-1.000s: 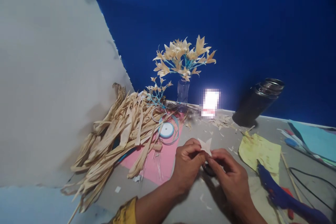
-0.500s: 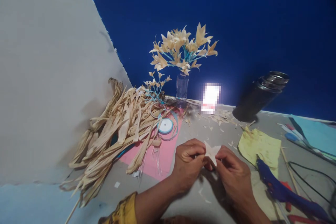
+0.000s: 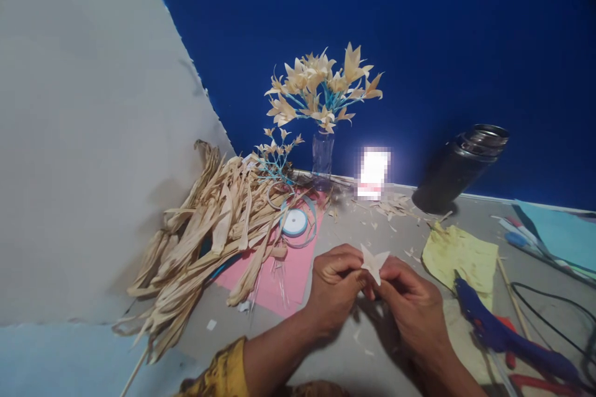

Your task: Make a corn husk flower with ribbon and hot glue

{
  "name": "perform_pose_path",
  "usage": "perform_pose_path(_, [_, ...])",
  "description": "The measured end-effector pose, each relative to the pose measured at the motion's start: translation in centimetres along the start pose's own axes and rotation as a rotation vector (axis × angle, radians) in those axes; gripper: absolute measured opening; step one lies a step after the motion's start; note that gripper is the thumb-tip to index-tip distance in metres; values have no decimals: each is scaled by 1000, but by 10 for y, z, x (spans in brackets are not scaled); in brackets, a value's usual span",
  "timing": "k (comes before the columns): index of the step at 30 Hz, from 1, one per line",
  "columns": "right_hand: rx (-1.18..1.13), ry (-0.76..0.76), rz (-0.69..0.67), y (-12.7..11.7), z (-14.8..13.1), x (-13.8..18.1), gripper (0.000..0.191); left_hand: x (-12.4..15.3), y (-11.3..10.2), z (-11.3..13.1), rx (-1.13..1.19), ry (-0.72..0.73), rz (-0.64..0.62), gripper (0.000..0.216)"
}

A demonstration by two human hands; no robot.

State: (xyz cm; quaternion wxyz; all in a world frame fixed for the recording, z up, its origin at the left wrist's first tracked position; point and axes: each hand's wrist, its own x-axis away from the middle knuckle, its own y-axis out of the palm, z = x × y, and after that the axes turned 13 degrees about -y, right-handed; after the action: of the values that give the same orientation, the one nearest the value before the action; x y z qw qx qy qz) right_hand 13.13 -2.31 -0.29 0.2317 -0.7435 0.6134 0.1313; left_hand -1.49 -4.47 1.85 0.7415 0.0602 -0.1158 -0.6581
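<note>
My left hand (image 3: 336, 285) and my right hand (image 3: 412, 304) meet over the grey table, both pinching a small pale star-shaped husk piece (image 3: 374, 262) between thumbs and fingertips. The piece stands with its points spread upward. A heap of dried corn husk strips (image 3: 209, 229) lies to the left of my hands, partly on a pink sheet (image 3: 284, 276).
A clear vase of husk flowers (image 3: 323, 99) stands at the back by the blue wall. A blue ribbon spool (image 3: 294, 222), a dark flask (image 3: 459, 167), a yellow cloth (image 3: 460, 254), a blue glue gun (image 3: 503, 338) and black cable (image 3: 554, 322) lie around.
My hands have turned the husk piece, so its points now spread out as a star. The view has shifted slightly.
</note>
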Motion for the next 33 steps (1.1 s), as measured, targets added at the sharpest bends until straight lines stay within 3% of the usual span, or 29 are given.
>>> perform_pose_path(10, [12,-4,66,4,-6,-4,24,0,-2,5,4,-47,-77,21])
perform_pose_path(14, [19,-5,4,4,-4,-1,28,0,-5,-1,-117,44,-1,38])
perform_pose_path(21, [-6,67,-25,3,-2,0,31,1,-5,-10,-188,135,40,44])
perform_pose_path(29, [-93,96,-42,1,-3,-1,30,1,-3,-15,-203,169,25,47])
perform_pose_path(33, [-114,132,-69,3,-6,-3,31,-2,-2,-10,-168,99,46,49])
